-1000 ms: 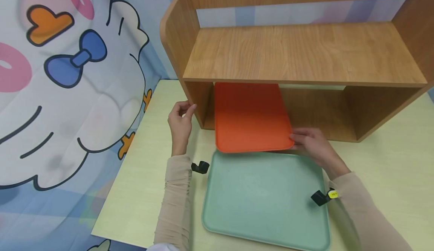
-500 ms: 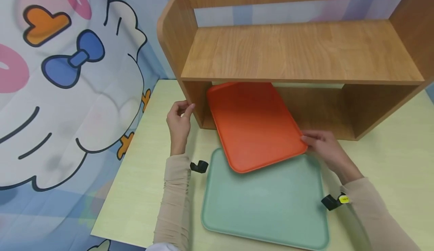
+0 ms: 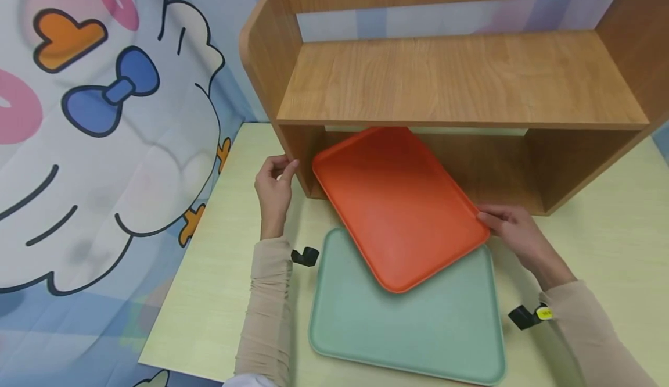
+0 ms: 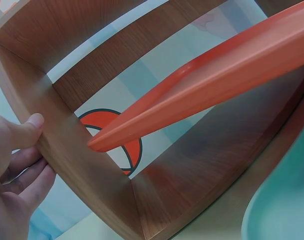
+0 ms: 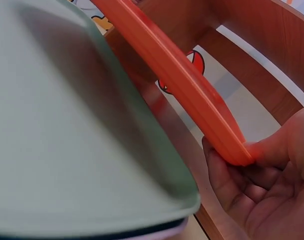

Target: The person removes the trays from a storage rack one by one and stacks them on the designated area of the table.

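An orange-red tray (image 3: 399, 212) hangs tilted, its rear part inside the lower compartment of a wooden shelf (image 3: 449, 82) and its front corner above a pale green tray (image 3: 413, 329). My right hand (image 3: 522, 244) pinches the orange tray's right corner, thumb above and fingers below, as the right wrist view shows. The left hand (image 3: 274, 192) grips the front edge of the shelf's left side panel (image 4: 57, 117), its thumb (image 4: 34, 122) on the panel. The green tray lies on the table, partly covered by the orange one in the head view.
The pale yellow table (image 3: 209, 294) extends left and right of the green tray. A cartoon-printed cloth (image 3: 120, 201) hangs at the left. Dark and pinkish edges (image 5: 161, 231) show beneath the green tray in the right wrist view.
The orange tray has come forward and turned, its front corner now farther over the green tray. My right hand has moved right and slightly toward me with it. The left hand stays on the shelf.
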Available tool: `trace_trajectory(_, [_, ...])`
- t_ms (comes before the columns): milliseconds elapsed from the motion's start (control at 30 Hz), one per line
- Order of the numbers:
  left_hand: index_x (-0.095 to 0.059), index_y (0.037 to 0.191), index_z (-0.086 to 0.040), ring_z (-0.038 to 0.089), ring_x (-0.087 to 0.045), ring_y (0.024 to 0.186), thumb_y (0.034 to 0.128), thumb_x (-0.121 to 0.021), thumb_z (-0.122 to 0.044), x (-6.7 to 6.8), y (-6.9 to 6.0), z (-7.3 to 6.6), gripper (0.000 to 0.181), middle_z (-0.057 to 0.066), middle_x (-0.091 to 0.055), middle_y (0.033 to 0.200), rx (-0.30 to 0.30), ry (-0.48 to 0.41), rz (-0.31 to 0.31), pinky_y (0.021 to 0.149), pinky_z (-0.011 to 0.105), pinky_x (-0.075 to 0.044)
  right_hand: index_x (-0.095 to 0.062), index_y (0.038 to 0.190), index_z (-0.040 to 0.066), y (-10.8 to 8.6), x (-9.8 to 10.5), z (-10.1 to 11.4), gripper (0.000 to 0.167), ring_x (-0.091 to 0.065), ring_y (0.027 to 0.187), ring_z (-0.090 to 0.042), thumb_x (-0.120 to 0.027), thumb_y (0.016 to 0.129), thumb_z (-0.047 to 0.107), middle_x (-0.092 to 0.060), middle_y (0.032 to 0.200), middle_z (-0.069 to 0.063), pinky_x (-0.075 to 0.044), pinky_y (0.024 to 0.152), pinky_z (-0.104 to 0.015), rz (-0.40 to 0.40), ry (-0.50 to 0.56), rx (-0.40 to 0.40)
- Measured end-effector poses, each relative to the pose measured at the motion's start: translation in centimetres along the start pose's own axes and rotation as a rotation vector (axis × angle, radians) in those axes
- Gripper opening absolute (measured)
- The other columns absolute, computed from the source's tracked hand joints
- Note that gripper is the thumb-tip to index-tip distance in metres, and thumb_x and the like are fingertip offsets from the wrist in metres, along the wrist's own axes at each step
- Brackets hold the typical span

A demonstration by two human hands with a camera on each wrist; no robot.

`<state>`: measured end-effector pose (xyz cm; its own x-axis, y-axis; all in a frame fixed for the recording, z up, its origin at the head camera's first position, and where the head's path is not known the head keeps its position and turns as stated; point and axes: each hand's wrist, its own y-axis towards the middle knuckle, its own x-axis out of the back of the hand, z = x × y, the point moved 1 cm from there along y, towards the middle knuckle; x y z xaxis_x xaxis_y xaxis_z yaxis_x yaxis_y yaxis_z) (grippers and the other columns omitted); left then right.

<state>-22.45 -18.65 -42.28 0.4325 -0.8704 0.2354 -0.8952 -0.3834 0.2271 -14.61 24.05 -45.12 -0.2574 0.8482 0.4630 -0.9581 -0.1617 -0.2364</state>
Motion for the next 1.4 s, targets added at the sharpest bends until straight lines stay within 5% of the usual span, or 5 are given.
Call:
trace_trajectory(467, [-0.066,0.104,-0.005,0.017,-0.061,0.091,0.0871,-0.07,-0.024,0.2,0.2,0.2,0.026,0.011,-0.066,0.097,0.006,0.012,0.013,0.083,0.028,-0.05,-0.051,0.136,0.002,-0.4,0.9,-1.4,0.046,-0.058,0.091,0.006,-0.044,0.101,0.031,-0.058,0.128,-0.022,-0.048,0.078,-0.013,0.018,-0.039,0.043])
trace_trajectory(767, [-0.065,0.106,-0.006,0.017,-0.059,0.092,0.0872,-0.07,-0.027,0.3,0.3,0.1,0.028,0.01,-0.065,0.1,0.031,0.022,0.031,0.083,0.027,-0.049,-0.057,0.13,0.001,-0.6,1.9,-1.9,0.042,-0.057,0.091,0.009,-0.05,0.1,0.029,-0.063,0.107,0.022,-0.048,0.077,-0.014,0.021,-0.049,0.078])
trace_trajectory(1400, [-0.065,0.108,-0.009,0.017,-0.059,0.094,0.0875,-0.069,-0.027,0.4,0.3,-0.1,0.027,0.008,-0.065,0.102,0.053,0.028,0.04,0.084,0.029,-0.049,-0.061,0.127,0.005,-0.8,2.7,-2.0,0.037,-0.057,0.094,0.004,-0.05,0.1,0.027,-0.065,0.12,-0.013,-0.047,0.084,-0.026,0.147,-0.169,0.09])
